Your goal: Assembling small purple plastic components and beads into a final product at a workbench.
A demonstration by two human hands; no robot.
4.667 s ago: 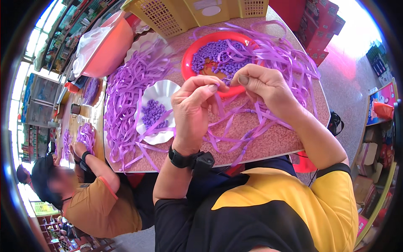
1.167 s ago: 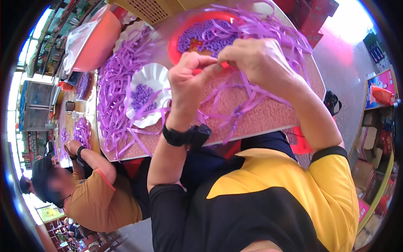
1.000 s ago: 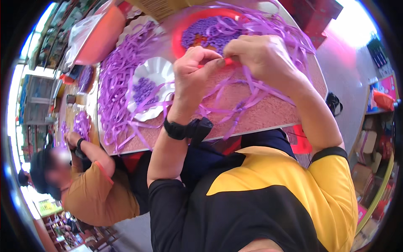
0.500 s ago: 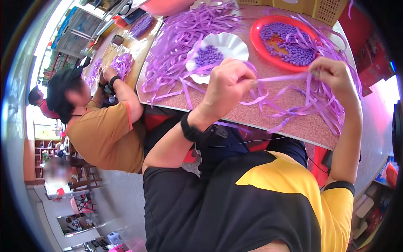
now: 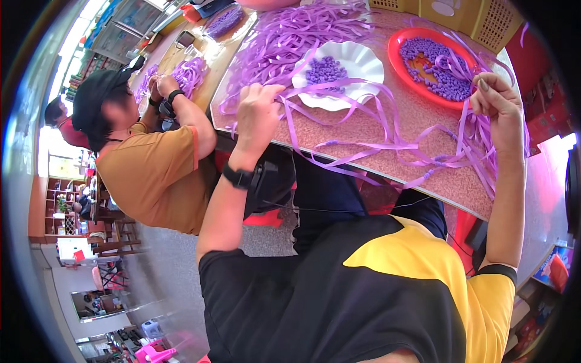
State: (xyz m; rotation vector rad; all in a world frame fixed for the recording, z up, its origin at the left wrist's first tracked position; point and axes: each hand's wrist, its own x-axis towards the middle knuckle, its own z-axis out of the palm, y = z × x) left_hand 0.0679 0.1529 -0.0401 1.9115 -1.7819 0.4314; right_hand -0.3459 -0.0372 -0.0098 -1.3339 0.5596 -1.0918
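One flat, satiny ribbon (image 5: 290,124) is pinched by the left hand (image 5: 258,116); the right hand (image 5: 500,106) curls, its grip unclear.

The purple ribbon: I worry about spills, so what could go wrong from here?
The purple ribbon in the left hand crosses the white plate, so a tug might sweep out beads. Purple ribbon also sags past the front edge of the table and could snag. The right hand, close beside the red plate, might nudge it.
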